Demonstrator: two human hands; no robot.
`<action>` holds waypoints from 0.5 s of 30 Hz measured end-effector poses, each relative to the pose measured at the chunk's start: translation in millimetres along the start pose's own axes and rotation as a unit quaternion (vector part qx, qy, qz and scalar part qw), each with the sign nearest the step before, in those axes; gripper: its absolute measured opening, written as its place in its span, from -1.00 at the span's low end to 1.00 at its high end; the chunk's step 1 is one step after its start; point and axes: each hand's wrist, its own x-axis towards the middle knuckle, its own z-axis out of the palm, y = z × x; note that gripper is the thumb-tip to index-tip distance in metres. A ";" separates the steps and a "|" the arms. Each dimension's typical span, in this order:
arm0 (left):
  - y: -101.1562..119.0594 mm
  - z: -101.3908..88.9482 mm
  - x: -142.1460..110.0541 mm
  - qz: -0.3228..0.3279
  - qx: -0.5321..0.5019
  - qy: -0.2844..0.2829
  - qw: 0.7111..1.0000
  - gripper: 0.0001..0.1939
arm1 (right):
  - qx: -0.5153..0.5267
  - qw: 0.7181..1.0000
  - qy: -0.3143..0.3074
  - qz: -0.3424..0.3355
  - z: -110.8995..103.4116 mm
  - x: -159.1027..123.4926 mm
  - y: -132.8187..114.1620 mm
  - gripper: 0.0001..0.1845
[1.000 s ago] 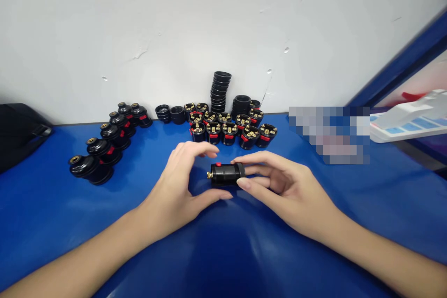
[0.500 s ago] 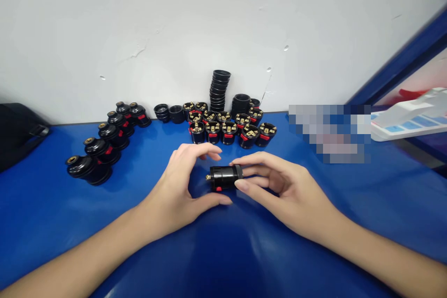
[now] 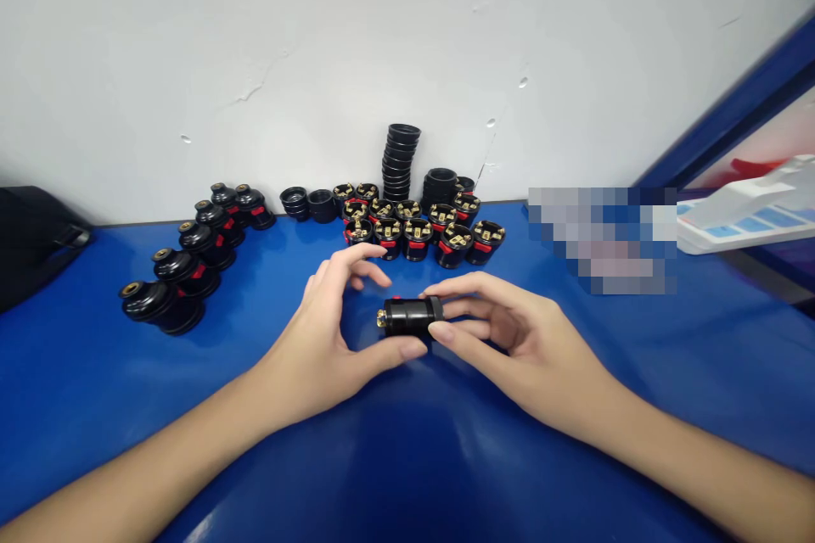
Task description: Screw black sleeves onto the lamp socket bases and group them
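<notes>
A black lamp socket (image 3: 411,316) lies on its side between my hands, just above the blue table. Brass terminals show at its left end, and a bit of red peeks over its upper side. My right hand (image 3: 509,327) grips the ringed right end between thumb and fingers. Around the left end, my left hand (image 3: 337,318) is open, fingers curved and apart from the socket. Its thumb lies along the socket's lower edge; whether it touches cannot be made out.
Several black sockets with red switches (image 3: 417,237) stand behind my hands, beside a tall stack of black rings (image 3: 401,161). Several capped sockets (image 3: 188,271) line the left. A black bag (image 3: 38,246) is far left; a white tray (image 3: 732,229) is at right.
The socket has turned about its long axis: its red part went from the lower side to the upper side. My left fingers have lifted away, while my right hand keeps its grip.
</notes>
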 end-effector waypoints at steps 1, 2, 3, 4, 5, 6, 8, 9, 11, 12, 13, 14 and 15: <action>1.2 -0.3 0.4 -0.022 0.005 -0.018 1.000 -0.38 | 0.000 1.000 -0.001 -0.004 0.2 -0.4 -0.3 -0.70; 2.4 -0.7 0.7 -0.036 0.010 -0.037 0.999 -0.51 | 0.001 1.000 -0.001 -0.007 0.5 -0.7 -0.4 -0.71; 3.5 -1.2 0.8 -0.040 0.011 -0.054 0.998 -0.61 | 0.002 1.000 -0.002 -0.011 0.9 -0.9 -0.6 -0.71; 4.3 -1.5 0.5 -0.038 0.008 -0.064 0.997 -0.67 | 0.001 1.000 -0.003 -0.014 1.1 -0.9 -0.6 -0.72; 4.6 -1.5 0.0 -0.031 0.001 -0.068 0.997 -0.68 | 0.001 1.000 -0.004 -0.015 1.3 -0.8 -0.5 -0.72; 4.4 -1.3 -0.8 -0.022 -0.010 -0.065 0.998 -0.66 | 0.002 1.000 -0.003 -0.014 1.4 -0.6 -0.5 -0.71; 2.5 -0.4 -2.6 0.001 -0.034 -0.044 0.998 -0.54 | 0.003 1.000 -0.001 -0.009 1.2 -0.3 -0.6 -0.71; 1.4 0.2 -3.3 0.016 -0.042 -0.029 0.999 -0.45 | 0.004 1.000 -0.001 -0.005 1.0 -0.2 -0.9 -0.70; -0.1 0.9 -3.8 0.040 -0.045 -0.006 0.998 -0.25 | 0.004 1.000 -0.004 0.003 0.7 -0.3 -1.7 -0.71; 0.0 0.8 -3.5 0.041 -0.042 -0.005 0.998 -0.19 | 0.005 1.000 -0.005 0.004 0.7 -0.4 -2.1 -0.71; 0.7 0.3 -2.8 0.032 -0.035 -0.014 0.999 -0.19 | 0.006 1.000 -0.006 0.003 0.8 -0.5 -2.6 -0.70; 2.1 -0.5 -1.8 0.017 -0.027 -0.028 0.999 -0.26 | 0.009 1.000 -0.005 0.001 1.0 -0.5 -2.9 -0.70; 3.7 -1.4 -0.6 -0.004 -0.017 -0.044 0.999 -0.40 | 0.012 1.000 -0.004 -0.002 1.3 -0.4 -3.2 -0.70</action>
